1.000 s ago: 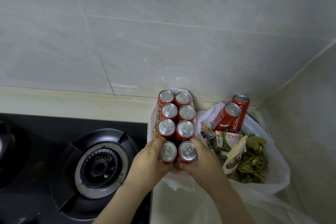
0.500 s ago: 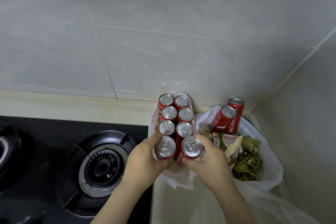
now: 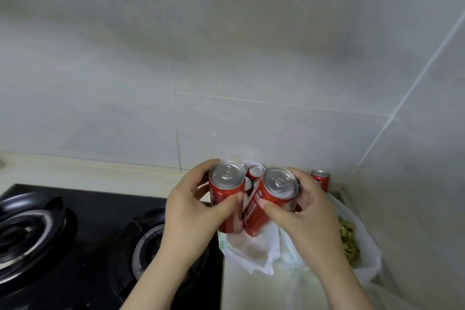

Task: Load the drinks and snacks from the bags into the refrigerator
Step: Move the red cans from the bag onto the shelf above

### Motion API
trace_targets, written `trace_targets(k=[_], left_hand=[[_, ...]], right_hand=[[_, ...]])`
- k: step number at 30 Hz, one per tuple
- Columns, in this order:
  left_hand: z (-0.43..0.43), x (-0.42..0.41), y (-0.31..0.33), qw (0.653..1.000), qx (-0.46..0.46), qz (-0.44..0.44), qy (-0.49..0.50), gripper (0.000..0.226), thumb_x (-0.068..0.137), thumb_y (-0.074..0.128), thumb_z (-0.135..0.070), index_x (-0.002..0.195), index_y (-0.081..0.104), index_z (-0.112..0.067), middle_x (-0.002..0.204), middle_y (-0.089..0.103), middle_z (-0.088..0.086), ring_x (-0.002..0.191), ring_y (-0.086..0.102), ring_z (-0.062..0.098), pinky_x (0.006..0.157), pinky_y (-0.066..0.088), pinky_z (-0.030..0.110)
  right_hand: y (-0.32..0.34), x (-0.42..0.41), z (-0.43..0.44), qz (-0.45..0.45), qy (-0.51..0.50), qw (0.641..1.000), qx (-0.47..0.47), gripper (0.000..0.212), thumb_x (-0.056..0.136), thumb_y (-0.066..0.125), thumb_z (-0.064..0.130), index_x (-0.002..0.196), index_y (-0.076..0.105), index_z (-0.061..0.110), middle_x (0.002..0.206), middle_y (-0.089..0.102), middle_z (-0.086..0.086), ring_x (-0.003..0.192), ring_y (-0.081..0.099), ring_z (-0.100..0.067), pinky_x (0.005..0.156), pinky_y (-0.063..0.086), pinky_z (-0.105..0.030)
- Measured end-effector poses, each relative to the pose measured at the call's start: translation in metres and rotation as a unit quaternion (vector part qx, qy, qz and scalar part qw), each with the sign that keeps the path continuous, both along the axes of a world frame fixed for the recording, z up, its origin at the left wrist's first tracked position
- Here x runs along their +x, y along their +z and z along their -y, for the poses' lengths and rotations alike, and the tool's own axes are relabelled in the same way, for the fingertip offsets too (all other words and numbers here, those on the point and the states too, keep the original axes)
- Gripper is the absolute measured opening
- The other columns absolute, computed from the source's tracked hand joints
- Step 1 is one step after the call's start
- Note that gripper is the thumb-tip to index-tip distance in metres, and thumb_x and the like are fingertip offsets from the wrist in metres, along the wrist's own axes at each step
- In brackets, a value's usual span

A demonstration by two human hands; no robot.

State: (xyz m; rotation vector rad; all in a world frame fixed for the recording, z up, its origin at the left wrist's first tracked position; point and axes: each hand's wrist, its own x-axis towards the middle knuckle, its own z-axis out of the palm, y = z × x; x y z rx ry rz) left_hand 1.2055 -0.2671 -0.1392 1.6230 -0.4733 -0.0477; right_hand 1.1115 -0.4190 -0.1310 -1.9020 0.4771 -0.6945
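Observation:
My left hand (image 3: 187, 211) grips one red soda can (image 3: 227, 194), and my right hand (image 3: 302, 219) grips a second red can (image 3: 273, 199) that tilts toward the first. Both cans are lifted above a white plastic bag (image 3: 251, 251) on the counter. Behind them, several more red cans (image 3: 256, 171) stand in the bag, mostly hidden. Another red can (image 3: 320, 178) stands near the corner, by a second white bag (image 3: 364, 254) with yellow-green snack packets (image 3: 348, 239).
A black gas hob with a near burner (image 3: 151, 246) and a far-left burner (image 3: 25, 229) lies left of the bags. Grey tiled walls (image 3: 226, 58) meet in a corner at the right. A pale counter ledge (image 3: 88, 168) runs along the wall.
Both hands have lifted the two front cans up out of the bag, closer to the camera. The view has tilted up, so more wall shows.

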Motion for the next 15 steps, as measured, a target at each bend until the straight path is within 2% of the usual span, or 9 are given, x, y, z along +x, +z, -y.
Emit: trace_targets(k=[5,7,11,13,15], left_hand=[[-0.026,-0.010,0.038,0.998,-0.048,0.034,0.000,0.056,0.062,0.087,-0.007,0.109,0.065,-0.028,0.103,0.071,-0.015,0.096,0.067,0.002,0.080,0.051,0.013],[-0.036,-0.014,0.050,0.997,-0.062,0.049,0.001,0.057,0.059,0.087,-0.015,0.109,0.065,-0.029,0.103,0.071,-0.015,0.096,0.067,0.003,0.082,0.052,0.015],[-0.058,-0.018,0.069,0.994,-0.080,0.071,0.011,0.055,0.056,0.083,-0.022,0.107,0.065,-0.031,0.101,0.071,-0.015,0.097,0.067,0.004,0.082,0.050,0.014],[-0.069,-0.020,0.079,0.993,-0.083,0.081,0.027,0.056,0.054,0.084,-0.027,0.106,0.065,-0.032,0.102,0.071,-0.015,0.097,0.067,0.004,0.083,0.051,0.015],[-0.080,-0.022,0.089,0.991,-0.091,0.087,0.048,0.057,0.053,0.082,-0.032,0.107,0.065,-0.030,0.102,0.072,-0.012,0.096,0.068,0.007,0.082,0.052,0.019]], right_hand=[[0.042,-0.009,-0.030,0.059,0.023,0.998,-0.003,0.048,0.061,0.087,0.012,0.098,0.066,0.034,0.097,0.073,0.012,0.090,0.069,-0.006,0.081,0.055,-0.032],[0.055,-0.010,-0.040,0.081,0.033,0.996,0.002,0.049,0.062,0.086,0.009,0.100,0.066,0.032,0.097,0.073,0.012,0.091,0.069,-0.007,0.079,0.055,-0.028],[0.077,-0.009,-0.057,0.124,0.079,0.989,0.021,0.048,0.064,0.082,0.004,0.103,0.066,0.029,0.097,0.073,0.009,0.090,0.070,-0.009,0.075,0.055,-0.020],[0.087,-0.009,-0.063,0.139,0.110,0.984,0.032,0.045,0.067,0.080,0.003,0.101,0.067,0.029,0.096,0.073,0.008,0.090,0.070,-0.010,0.075,0.055,-0.021],[0.096,-0.007,-0.068,0.148,0.138,0.979,0.035,0.043,0.069,0.079,0.005,0.102,0.067,0.030,0.098,0.073,0.007,0.092,0.069,-0.011,0.080,0.056,-0.029]])
